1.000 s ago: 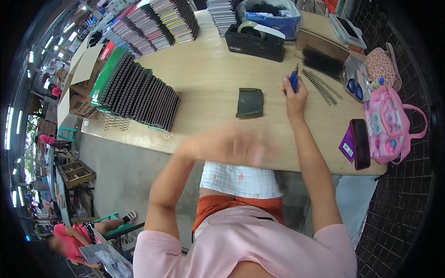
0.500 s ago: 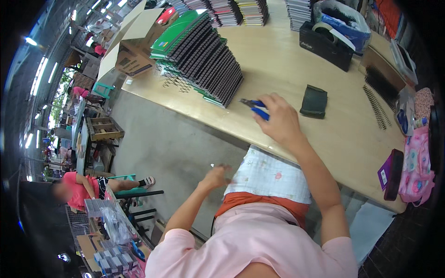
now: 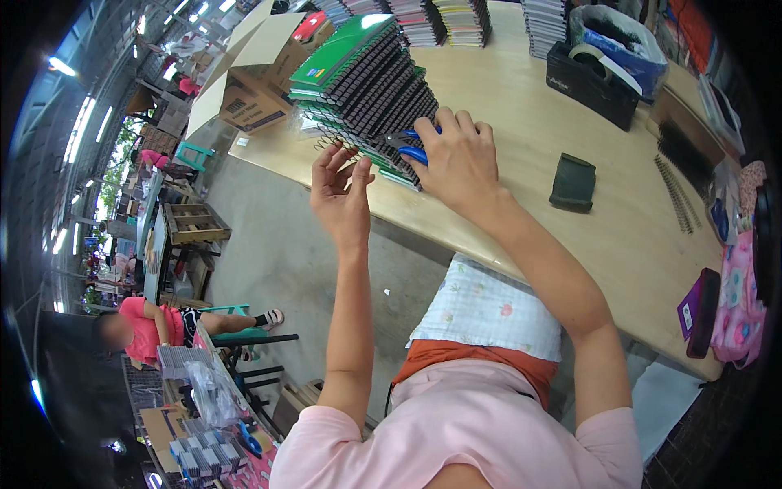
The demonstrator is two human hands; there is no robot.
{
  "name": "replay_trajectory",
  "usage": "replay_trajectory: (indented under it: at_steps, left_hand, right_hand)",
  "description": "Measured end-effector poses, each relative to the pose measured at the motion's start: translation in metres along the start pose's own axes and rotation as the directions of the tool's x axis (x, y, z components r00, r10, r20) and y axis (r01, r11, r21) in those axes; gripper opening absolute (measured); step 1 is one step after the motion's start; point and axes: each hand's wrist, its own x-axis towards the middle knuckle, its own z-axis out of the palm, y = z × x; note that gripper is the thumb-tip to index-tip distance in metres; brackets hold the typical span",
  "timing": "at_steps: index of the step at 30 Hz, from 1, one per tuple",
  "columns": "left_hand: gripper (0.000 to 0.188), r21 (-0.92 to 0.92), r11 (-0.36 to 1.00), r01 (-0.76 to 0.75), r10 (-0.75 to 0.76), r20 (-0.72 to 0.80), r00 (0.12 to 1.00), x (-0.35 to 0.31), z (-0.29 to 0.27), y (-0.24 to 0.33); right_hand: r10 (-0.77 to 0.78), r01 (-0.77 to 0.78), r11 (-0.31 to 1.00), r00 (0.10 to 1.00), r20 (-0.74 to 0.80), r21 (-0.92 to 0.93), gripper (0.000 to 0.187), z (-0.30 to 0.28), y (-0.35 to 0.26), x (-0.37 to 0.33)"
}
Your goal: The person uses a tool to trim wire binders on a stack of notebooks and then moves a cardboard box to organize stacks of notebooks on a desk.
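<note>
A tall stack of spiral-bound notebooks (image 3: 371, 90) with green covers stands at the table's edge. My right hand (image 3: 466, 163) is closed on blue-handled cutting pliers (image 3: 414, 153). Their jaws are at the bound side of the stack, low down. My left hand (image 3: 342, 200) is raised beside the stack's near left corner. Its fingers are curled, with the thumb apart, and the fingertips are at the loose end of a spiral wire (image 3: 330, 137) sticking out there. Whether they touch the wire, I cannot tell.
A dark green block (image 3: 573, 182) lies right of my hands. Behind it stands a black tape dispenser (image 3: 591, 85). Loose wire coils (image 3: 676, 196) lie at the right, near a pink pouch (image 3: 737, 301). An open carton (image 3: 257, 98) is left of the stack. A person (image 3: 147, 330) sits at the lower left.
My left hand has risen from beside my lap to the loose wire at the stack. My right hand has carried the pliers left, from the table onto the notebooks' bound side.
</note>
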Motion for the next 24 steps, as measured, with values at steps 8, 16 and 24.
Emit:
replay_trajectory:
  at_steps: [8,16,24]
  left_hand:
    - [0.022,0.019,1.0,-0.021,0.023,-0.069,0.997,0.008,0.004,-0.004]
    - [0.013,0.005,0.999,-0.049,0.049,-0.095,0.994,0.009,0.006,-0.005]
    - [0.013,0.024,0.998,-0.059,0.061,-0.097,0.993,0.009,0.008,-0.005]
  right_hand:
    - [0.009,-0.009,1.0,1.0,-0.004,0.008,0.029,0.009,-0.006,0.005]
    - [0.059,-0.066,0.993,0.996,0.072,0.1,0.017,0.0,0.005,0.008]
    - [-0.042,0.04,0.999,0.996,-0.084,-0.026,0.036,0.006,-0.007,0.011]
